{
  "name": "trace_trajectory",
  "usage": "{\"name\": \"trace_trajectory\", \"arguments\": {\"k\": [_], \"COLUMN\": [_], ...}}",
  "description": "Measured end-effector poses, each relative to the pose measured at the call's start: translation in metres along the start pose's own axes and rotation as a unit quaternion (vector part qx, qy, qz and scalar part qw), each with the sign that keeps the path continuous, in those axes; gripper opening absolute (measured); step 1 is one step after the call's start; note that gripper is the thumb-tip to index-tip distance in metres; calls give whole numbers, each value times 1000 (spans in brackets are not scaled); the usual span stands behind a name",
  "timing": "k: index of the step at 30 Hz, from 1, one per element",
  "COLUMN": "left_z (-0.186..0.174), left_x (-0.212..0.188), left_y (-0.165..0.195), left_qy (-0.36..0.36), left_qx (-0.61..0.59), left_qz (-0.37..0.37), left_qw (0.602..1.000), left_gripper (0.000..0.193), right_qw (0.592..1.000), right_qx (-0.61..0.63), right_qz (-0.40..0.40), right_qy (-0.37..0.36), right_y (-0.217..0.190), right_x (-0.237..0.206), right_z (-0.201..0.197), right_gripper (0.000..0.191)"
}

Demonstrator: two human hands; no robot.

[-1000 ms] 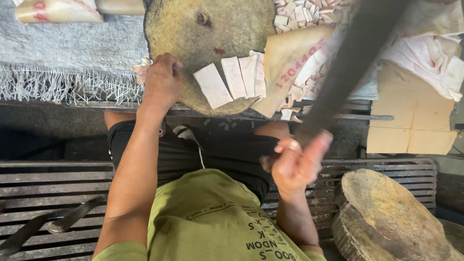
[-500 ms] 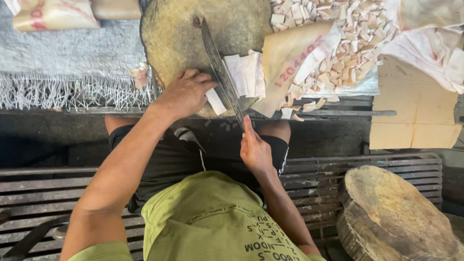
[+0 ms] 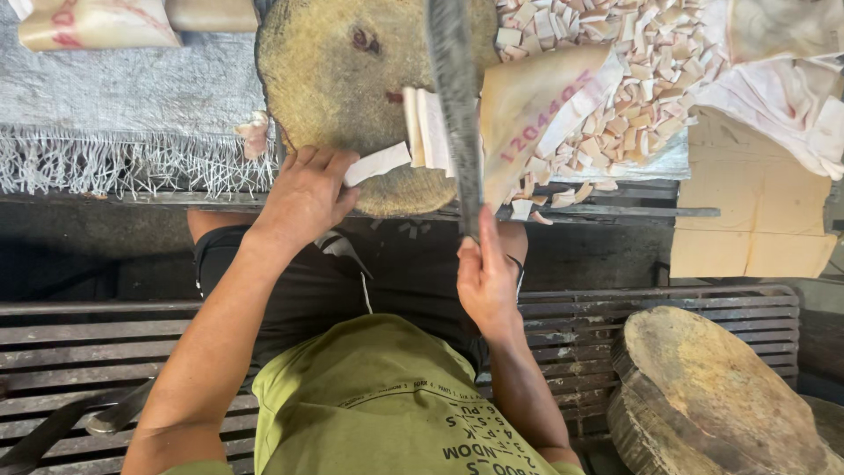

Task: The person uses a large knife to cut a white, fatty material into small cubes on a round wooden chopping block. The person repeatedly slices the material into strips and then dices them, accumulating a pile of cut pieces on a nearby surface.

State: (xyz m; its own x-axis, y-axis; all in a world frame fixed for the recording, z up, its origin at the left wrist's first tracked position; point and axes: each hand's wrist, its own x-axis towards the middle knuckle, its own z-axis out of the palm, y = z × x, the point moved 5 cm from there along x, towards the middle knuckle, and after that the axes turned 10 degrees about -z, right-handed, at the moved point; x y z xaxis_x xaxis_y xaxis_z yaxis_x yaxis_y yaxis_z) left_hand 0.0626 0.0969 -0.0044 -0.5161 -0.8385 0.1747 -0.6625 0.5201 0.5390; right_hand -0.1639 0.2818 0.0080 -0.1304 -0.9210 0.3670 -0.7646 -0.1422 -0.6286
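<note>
The right hand [image 3: 486,273] is closed around the handle of a long, broad cleaver [image 3: 455,97], whose dark blade runs up and away from the person and lies across the round wooden chopping block [image 3: 334,79]. The blade sits right beside a small row of pale strips [image 3: 424,127] standing side by side on the block, apparently lined up so that one stroke can cross them all.

The left hand [image 3: 306,195] rests on the near edge of the block with its fingers curled over the rim. It touches the end of a single pale strip [image 3: 376,164] that lies flat and angled, kept a little apart from the blade; whether the fingers pinch it or only press it down cannot be told. The hand seems set there to steady the piece while staying clear of the edge.

To the right of the block, a large pale sheet [image 3: 536,110] leans against it, and beyond it a heap of small cut pieces [image 3: 633,79] spreads over a woven sack laid on the table [image 3: 105,114]. No bowl or box holds the pieces; they lie loose. Flat cardboard [image 3: 756,220] lies further right, and a second round block [image 3: 712,387] rests on the slatted bench by the person's side.
</note>
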Motion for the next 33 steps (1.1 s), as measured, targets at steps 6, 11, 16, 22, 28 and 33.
{"name": "trace_trajectory", "arguments": {"k": [6,11,16,22,28,33], "left_z": [-1,2,12,16,15,17], "left_x": [-2,2,5,9,11,10], "left_y": [0,-2,-3,1,1,-1], "left_qy": [33,50,43,44,30,14], "left_qx": [9,28,7,3,16,11], "left_qz": [25,21,8,20,19,8], "left_qw": [999,998,999,999,999,1000], "left_gripper": [36,29,27,28,31,28], "right_qw": [997,994,997,993,991,1000], "right_qx": [-32,-59,0,-5,-46,9], "right_qz": [-56,-60,71,-90,10,24], "right_qy": [38,-72,-33,74,-123,-2], "right_y": [-11,-8,2,-22,-14,-19], "right_x": [-12,-9,-14,-13,-4,-14], "right_z": [11,33,1,-2,35,-7], "right_gripper": [64,68,63,61,68,63]}}
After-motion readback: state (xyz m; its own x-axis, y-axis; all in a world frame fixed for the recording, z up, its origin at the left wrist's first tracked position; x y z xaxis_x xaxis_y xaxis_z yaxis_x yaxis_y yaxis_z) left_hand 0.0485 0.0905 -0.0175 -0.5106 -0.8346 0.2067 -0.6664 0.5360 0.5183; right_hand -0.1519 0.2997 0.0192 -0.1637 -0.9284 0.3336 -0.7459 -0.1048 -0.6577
